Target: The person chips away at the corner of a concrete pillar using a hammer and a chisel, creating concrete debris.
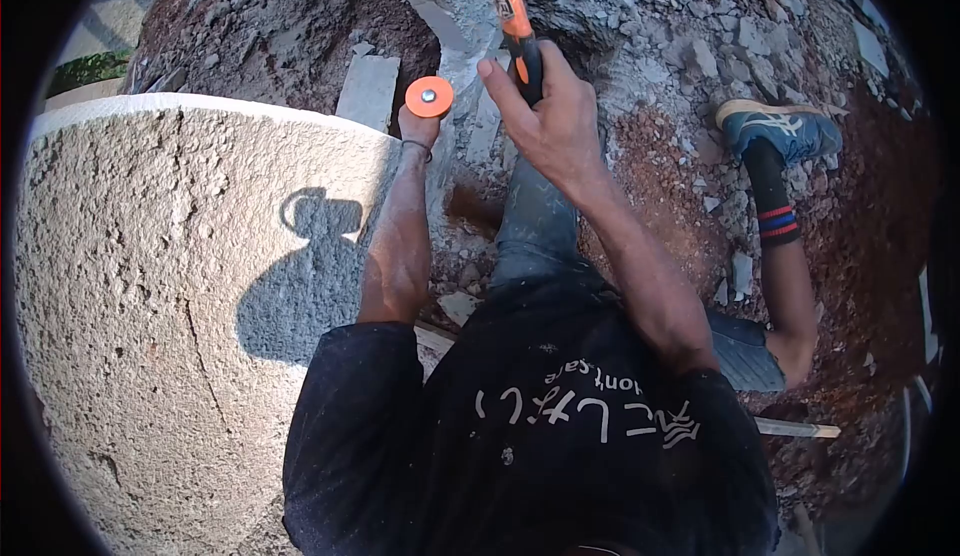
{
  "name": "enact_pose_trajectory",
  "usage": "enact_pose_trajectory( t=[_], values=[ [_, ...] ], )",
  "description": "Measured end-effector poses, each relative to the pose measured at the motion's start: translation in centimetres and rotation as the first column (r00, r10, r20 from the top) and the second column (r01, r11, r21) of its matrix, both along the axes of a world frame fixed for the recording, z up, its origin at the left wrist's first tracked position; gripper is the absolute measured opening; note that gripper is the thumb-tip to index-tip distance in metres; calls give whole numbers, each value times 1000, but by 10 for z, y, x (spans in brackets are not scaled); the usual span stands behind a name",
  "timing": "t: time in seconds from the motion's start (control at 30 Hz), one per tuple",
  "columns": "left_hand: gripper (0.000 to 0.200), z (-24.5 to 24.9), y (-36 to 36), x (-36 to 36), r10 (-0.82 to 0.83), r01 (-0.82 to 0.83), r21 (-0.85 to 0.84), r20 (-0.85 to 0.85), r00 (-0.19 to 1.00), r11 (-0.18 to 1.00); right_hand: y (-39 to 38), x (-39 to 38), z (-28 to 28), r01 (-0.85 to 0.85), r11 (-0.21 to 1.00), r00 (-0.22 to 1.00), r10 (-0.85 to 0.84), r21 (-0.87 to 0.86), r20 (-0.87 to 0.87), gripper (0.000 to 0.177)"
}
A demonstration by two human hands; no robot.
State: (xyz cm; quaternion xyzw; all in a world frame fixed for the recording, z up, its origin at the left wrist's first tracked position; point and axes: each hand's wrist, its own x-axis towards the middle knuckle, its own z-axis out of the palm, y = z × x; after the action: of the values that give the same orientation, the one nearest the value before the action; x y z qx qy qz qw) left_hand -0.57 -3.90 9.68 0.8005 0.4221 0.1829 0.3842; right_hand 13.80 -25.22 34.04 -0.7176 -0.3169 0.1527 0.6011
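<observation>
My left hand (418, 130) is closed below a round orange guard with a metal striking end at its centre, which looks like the top of a chisel (428, 98). The chisel's shaft and tip are hidden beneath the guard and hand. In my right hand (560, 126) is a hammer (508, 1), gripped by its orange and black handle. The hammer's head lies beyond the top edge of the view. Below both tools runs a broken grey concrete edge (440, 21), with rubble around it.
A large rough, curved concrete slab (150, 256) fills the left side, carrying my shadow. Broken stones (700, 56) and reddish soil (860, 256) cover the right. My shoe (780, 131) rests on the rubble. A flat grey piece (368, 94) leans by the slab, and a wooden strip (800, 428) lies at the lower right.
</observation>
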Motion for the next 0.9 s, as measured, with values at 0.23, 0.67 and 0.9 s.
enact_pose_trajectory(
  t=[0.23,0.67,0.9],
  values=[
    [29,7,1,6,7,-9,43,42,999,999,-12,-36,-136,-78,958,989,110,-274,102,18],
    [29,-15,9,-1,-9,9,130,-3,1000,991,12,-25,-61,133,966,991,-133,220,-16,23],
    [33,-16,1,-9,-6,3,36,65,998,999,-22,-23,-79,-228,923,961,265,-310,81,20]
  ],
)
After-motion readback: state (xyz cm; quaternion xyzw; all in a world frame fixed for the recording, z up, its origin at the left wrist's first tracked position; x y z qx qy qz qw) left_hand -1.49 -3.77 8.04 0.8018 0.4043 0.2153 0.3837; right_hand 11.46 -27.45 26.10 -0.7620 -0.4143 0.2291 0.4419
